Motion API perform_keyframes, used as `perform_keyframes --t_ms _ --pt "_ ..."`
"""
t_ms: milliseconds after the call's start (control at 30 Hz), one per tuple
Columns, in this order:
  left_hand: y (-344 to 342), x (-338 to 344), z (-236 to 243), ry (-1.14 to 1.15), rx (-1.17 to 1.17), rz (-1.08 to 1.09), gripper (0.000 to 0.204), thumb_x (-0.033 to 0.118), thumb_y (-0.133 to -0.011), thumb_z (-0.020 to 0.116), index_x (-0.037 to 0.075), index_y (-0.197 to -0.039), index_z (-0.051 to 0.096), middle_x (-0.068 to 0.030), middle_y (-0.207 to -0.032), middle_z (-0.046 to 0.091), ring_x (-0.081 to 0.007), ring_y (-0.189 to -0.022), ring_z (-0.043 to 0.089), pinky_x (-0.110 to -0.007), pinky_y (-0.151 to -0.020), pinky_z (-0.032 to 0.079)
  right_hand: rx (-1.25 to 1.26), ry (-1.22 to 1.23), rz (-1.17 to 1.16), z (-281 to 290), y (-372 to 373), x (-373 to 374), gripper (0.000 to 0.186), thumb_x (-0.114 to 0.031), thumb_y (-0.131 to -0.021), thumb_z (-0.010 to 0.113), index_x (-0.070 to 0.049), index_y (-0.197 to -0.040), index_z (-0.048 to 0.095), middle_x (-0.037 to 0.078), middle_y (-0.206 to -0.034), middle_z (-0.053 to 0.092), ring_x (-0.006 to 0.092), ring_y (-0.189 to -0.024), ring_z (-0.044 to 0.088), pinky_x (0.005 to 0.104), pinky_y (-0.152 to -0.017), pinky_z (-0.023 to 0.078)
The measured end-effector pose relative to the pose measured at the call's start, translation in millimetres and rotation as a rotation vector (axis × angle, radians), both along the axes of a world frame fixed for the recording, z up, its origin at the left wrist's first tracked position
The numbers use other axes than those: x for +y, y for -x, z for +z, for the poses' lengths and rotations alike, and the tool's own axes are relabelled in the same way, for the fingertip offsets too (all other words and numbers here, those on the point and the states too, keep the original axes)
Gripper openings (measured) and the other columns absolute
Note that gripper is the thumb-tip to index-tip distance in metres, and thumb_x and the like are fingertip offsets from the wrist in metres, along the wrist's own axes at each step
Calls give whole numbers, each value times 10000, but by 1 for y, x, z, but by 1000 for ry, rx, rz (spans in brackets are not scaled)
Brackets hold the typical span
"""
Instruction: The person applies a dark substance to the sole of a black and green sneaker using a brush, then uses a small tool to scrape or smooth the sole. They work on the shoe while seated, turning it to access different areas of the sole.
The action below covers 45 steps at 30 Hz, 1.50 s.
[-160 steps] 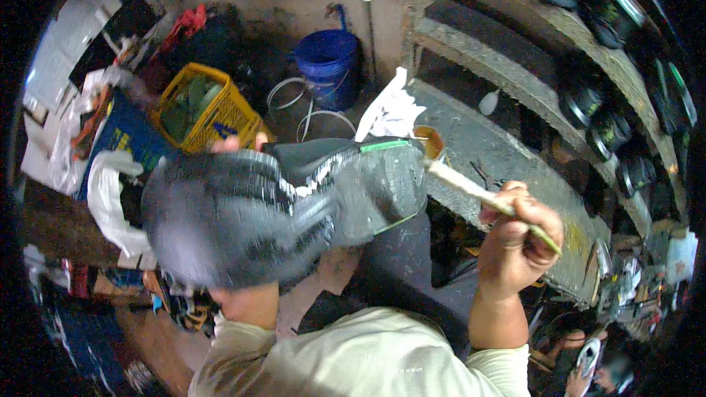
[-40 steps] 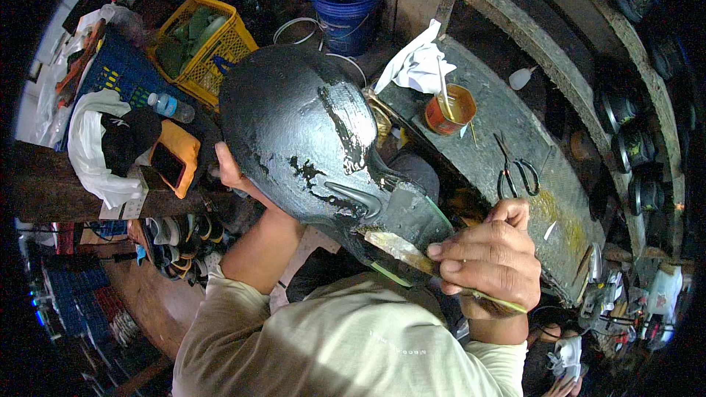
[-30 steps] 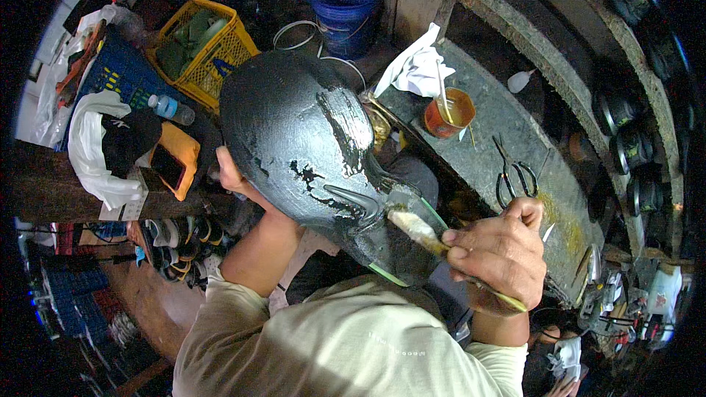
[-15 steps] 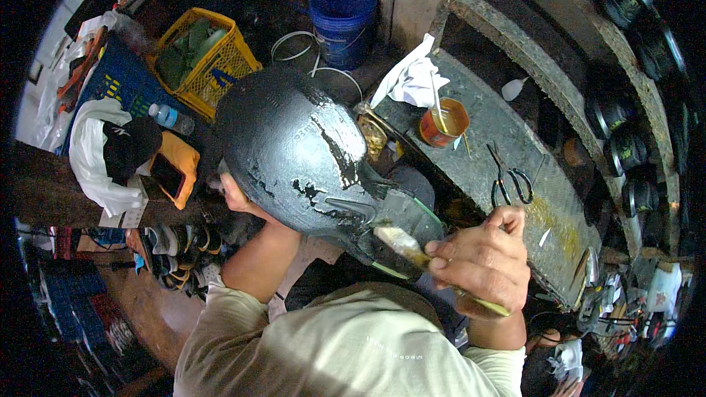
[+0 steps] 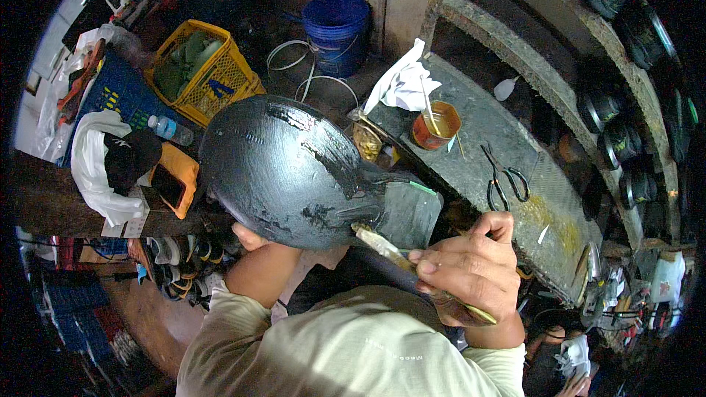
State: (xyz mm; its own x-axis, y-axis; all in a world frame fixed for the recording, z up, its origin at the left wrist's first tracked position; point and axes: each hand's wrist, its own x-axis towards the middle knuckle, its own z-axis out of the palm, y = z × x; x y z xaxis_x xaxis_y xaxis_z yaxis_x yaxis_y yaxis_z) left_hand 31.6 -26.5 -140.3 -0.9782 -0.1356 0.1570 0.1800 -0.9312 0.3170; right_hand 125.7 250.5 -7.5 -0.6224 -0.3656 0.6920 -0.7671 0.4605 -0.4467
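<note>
A large black moulded shell, glossy and wet-looking in patches, lies tilted in front of me, its narrower flat end toward the right. From below, my left hand grips its near left edge; most of the fingers are hidden under it. My right hand is closed around the handle of a flat brush whose bristles are caked pale. The bristle tip is at the near edge of the shell, by the narrow end; whether it touches I cannot tell. An orange-brown can with a stick in it stands on the bench beyond.
Black-handled scissors and a crumpled white cloth lie on the grey bench. A blue bucket and yellow crate stand behind. At left, a phone rests on an orange pouch. Shelves curve up the right.
The shell has been tipped, its bulging side turned and its narrow end now showing a broader flat face. The brush has moved left off that flat end to the shell's near edge.
</note>
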Motion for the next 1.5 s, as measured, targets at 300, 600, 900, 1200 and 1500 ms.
perform_keyframes --t_ms 300,600,900,1200,1500 --pt "-4 4 4 5 22 -2 1193 902 -729 336 98 -1610 319 -208 -1624 360 -462 -1452 406 -604 -1194 359 -31 18 159 0 -2 2 179 -174 -952 659 -129 -1095 756 37 -1062 783 152 -867 704 384 -766 389" --pt "-3 13 13 30 33 6 1205 909 -722 341 95 -1610 315 -214 -1620 363 -466 -1447 411 -609 -1187 366 -175 673 -353 6 -23 23 271 -225 -856 722 -40 -1040 646 82 -839 634 236 -732 513 405 -748 416" --pt "-5 38 23 124 -76 -8 1217 916 -714 346 92 -1609 312 -219 -1616 365 -470 -1442 416 -615 -1180 373 -235 -420 -85 24 -12 23 269 -189 -825 758 -44 -1041 689 58 -644 502 253 -548 521 397 -552 422" --pt "-9 58 22 101 103 -103 1215 900 -718 396 83 -1611 291 -237 -1604 372 -476 -1429 430 -632 -1161 390 -377 -646 49 21 -13 12 842 -176 -728 792 -15 -1503 504 22 -651 545 214 -554 576 373 -540 477" --pt "-9 59 15 -28 198 -188 1208 882 -731 440 93 -1627 258 -254 -1612 348 -490 -1427 425 -653 -1151 392 -252 -560 40 14 -21 23 805 -168 -693 803 -53 -1452 563 -4 -645 563 197 -535 573 349 -530 452"
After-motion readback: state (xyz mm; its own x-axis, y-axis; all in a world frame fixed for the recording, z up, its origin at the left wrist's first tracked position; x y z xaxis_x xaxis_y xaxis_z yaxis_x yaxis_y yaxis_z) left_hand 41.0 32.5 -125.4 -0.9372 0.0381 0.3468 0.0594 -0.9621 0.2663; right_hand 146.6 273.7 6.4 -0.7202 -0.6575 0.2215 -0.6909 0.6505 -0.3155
